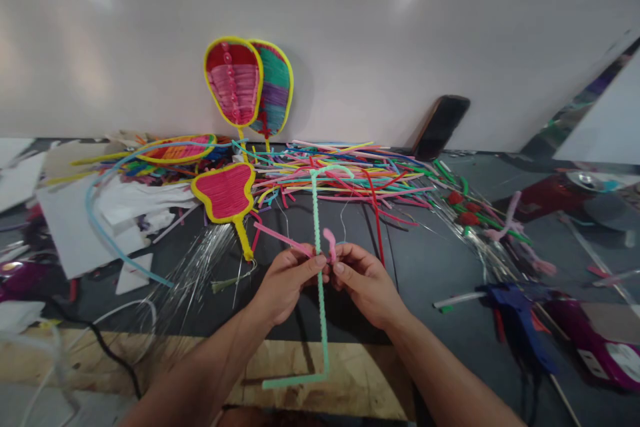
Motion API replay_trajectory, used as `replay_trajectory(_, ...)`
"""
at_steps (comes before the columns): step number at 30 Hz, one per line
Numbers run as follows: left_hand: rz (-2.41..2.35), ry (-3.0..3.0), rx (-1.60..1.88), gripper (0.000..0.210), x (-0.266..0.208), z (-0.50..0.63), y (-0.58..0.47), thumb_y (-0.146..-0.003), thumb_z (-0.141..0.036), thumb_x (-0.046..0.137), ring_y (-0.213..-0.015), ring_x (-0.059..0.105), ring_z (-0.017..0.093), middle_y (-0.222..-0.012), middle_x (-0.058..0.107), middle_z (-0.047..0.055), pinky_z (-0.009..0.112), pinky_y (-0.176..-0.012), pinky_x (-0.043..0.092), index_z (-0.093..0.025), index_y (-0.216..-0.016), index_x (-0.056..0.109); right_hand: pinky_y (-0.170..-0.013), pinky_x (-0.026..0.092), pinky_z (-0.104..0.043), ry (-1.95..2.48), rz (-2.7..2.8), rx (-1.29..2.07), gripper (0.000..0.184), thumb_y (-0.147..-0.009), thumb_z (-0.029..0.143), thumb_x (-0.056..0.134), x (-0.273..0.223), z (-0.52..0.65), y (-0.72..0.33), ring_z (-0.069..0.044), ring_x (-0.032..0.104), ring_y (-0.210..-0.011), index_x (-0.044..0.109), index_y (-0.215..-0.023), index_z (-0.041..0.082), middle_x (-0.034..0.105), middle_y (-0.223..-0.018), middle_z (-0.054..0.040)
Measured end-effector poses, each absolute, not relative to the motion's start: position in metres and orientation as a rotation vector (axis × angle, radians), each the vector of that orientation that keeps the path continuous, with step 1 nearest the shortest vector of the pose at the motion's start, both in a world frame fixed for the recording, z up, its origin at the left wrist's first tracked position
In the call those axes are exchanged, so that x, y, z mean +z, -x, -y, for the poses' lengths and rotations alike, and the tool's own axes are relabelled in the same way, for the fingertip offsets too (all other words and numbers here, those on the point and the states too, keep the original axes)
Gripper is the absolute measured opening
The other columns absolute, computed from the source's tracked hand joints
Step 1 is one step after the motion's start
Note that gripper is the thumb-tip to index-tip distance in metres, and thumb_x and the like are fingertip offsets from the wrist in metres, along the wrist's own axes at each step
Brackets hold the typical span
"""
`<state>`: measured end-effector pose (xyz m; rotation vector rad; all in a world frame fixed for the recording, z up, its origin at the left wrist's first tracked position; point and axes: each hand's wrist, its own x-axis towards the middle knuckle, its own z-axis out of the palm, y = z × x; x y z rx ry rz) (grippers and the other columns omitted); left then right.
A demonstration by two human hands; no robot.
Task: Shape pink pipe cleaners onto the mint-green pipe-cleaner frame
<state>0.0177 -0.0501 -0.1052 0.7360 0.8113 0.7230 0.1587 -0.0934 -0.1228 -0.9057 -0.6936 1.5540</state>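
In the middle a mint-green pipe cleaner [323, 320] stands roughly upright; its shaft looks twisted, its top curls to the right and its lower end is bent left. My left hand [290, 280] is closed, thumb and fingers pinching the green shaft and a pink pipe cleaner [280, 235] that crosses it. The pink one's long end points left. My right hand [370, 285], closed too, pinches the curled short end of the pink piece just right of the shaft. My fingers partly hide the crossing point.
A pile of coloured pipe cleaners [340, 180] lies behind my hands. Yellow-rimmed fans [234, 80] lean on the wall; a pink fan [225, 193] lies left. A phone [440, 127], a red can [555, 195] and a blue glue gun [520, 320] are right. Thin wires [205, 267] spread at left.
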Motion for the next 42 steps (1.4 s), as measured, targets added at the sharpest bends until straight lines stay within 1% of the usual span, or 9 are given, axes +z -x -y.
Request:
replay_trajectory(4, -0.81, -0.745, 0.657, 0.02, -0.105, 0.05, -0.018, -0.068, -0.028, 0.074, -0.058, 0.06, 0.011, -0.067, 0.065, 0.002, 0.022, -0.058, 0.048, -0.012, -0.074, 0.063, -0.054, 0.039, -0.022, 0.944, 0.704, 1.536, 0.013, -0.076, 0.029, 0.068, -0.123, 0.093, -0.16, -0.01, 0.054, -0.059, 0.063, -0.084, 0.019, 0.06, -0.07, 0.0006)
replay_trajectory(8, -0.81, -0.697, 0.584, 0.021, -0.106, 0.05, -0.016, -0.07, -0.029, 0.072, -0.059, 0.061, 0.011, -0.066, 0.066, 0.004, 0.023, -0.061, 0.048, -0.011, -0.078, 0.067, -0.055, 0.04, -0.023, 1.008, 0.754, 1.487, 0.014, -0.078, 0.03, 0.067, -0.125, 0.094, -0.161, -0.01, 0.053, -0.062, 0.064, -0.085, 0.018, 0.06, -0.071, -0.0006)
replay_trajectory(14, -0.851, -0.725, 0.651, 0.016, -0.105, 0.05, -0.016, -0.067, -0.026, 0.073, -0.053, 0.056, 0.008, -0.057, 0.062, 0.001, 0.02, -0.054, 0.044, -0.011, -0.069, 0.067, -0.053, 0.038, -0.021, 0.994, 0.719, 1.492, 0.019, -0.075, 0.031, 0.068, -0.125, 0.093, -0.16, -0.008, 0.049, -0.057, 0.063, -0.089, 0.019, 0.058, -0.076, 0.0006)
replay_trajectory(19, -0.999, -0.702, 0.765, 0.018, -0.107, 0.047, -0.018, -0.061, -0.026, 0.076, -0.05, 0.054, 0.008, -0.054, 0.06, -0.003, 0.02, -0.052, 0.043, -0.014, -0.064, 0.063, -0.053, 0.038, -0.021, 1.104, 0.66, 1.098, 0.015, -0.076, 0.03, 0.067, -0.118, 0.091, -0.169, -0.008, 0.046, -0.055, 0.058, -0.086, 0.024, 0.053, -0.069, 0.0042)
replay_trajectory(22, -1.06, -0.876, 0.749, 0.019, -0.11, 0.047, -0.02, -0.066, -0.029, 0.072, -0.049, 0.053, 0.008, -0.054, 0.06, -0.003, 0.02, -0.052, 0.042, -0.014, -0.062, 0.061, -0.063, 0.044, -0.025, 1.216, 0.865, 0.902, 0.021, -0.074, 0.027, 0.069, -0.111, 0.093, -0.175, -0.013, 0.052, -0.068, 0.061, -0.093, 0.024, 0.057, -0.077, 0.0003)
replay_trajectory(25, -1.064, -1.062, 0.681, 0.023, -0.11, 0.049, -0.02, -0.071, -0.032, 0.066, -0.047, 0.051, 0.009, -0.052, 0.057, -0.003, 0.021, -0.05, 0.039, -0.015, -0.058, 0.057, -0.065, 0.045, -0.029, 1.252, 1.118, 0.847, 0.028, -0.074, 0.022, 0.068, -0.106, 0.097, -0.178, -0.014, 0.054, -0.069, 0.064, -0.101, 0.028, 0.061, -0.081, -0.001)
replay_trajectory(30, -1.129, -1.302, 0.562, 0.024, -0.108, 0.053, -0.018, -0.07, -0.032, 0.064, -0.045, 0.048, 0.01, -0.046, 0.054, -0.003, 0.021, -0.048, 0.034, -0.016, -0.054, 0.055, -0.062, 0.044, -0.031, 1.236, 1.238, 0.698, 0.011, -0.078, 0.019, 0.063, -0.1, 0.098, -0.18, -0.017, 0.055, -0.069, 0.069, -0.083, 0.028, 0.063, -0.077, -0.0027)
replay_trajectory(36, -1.058, -1.445, 0.554, 0.024, -0.11, 0.055, -0.016, -0.075, -0.031, 0.059, -0.049, 0.048, 0.011, -0.049, 0.052, -0.003, 0.021, -0.051, 0.034, -0.017, -0.056, 0.053, -0.056, 0.041, -0.029, 1.22, 1.342, 0.588, 0.011, -0.074, 0.017, 0.067, -0.101, 0.098, -0.177, -0.015, 0.052, -0.06, 0.069, -0.079, 0.027, 0.061, -0.071, -0.0016)
replay_trajectory(42, -1.054, -1.329, 0.545, 0.018, -0.104, 0.058, -0.021, -0.069, -0.03, 0.064, -0.048, 0.05, 0.01, -0.053, 0.055, -0.002, 0.021, -0.05, 0.038, -0.016, -0.06, 0.056, -0.058, 0.037, -0.028, 1.366, 1.152, 0.61, 0.005, -0.076, 0.021, 0.065, -0.107, 0.096, -0.173, -0.013, 0.045, -0.059, 0.065, -0.072, 0.024, 0.055, -0.068, 0.0002)
